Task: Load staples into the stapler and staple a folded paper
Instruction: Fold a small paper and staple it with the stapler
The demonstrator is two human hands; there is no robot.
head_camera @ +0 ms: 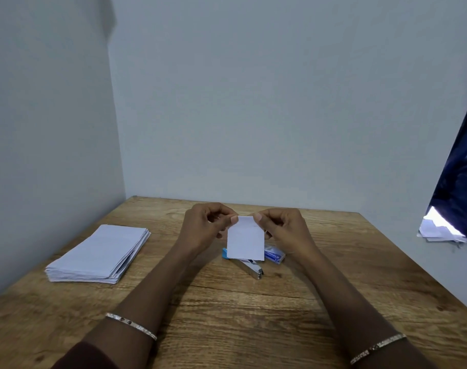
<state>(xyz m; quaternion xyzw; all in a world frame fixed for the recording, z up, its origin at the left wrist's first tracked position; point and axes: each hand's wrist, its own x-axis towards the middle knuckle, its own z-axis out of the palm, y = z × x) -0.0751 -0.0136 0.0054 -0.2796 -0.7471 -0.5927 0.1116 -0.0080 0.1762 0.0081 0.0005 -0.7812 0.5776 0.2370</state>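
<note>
- Stack of paper (99,253): lies on the table (227,315), far left.
- Left hand (203,227): pinches the folded paper's top left corner.
- Folded paper (245,241): held upright above the stapler (251,267) and staple box (273,255), which lie on the table.
- Right hand (285,230): pinches the top right corner.

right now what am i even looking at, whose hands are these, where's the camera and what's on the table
There is no machine here. One camera sits on a person's head and looks forward and down, so the two arms coming in from the bottom are that person's own. The left hand and right hand each pinch a top corner of a small folded paper, held up above the wooden table. On the table below it lie a silver stapler and a blue staple box. A stack of paper lies to the left.
</note>
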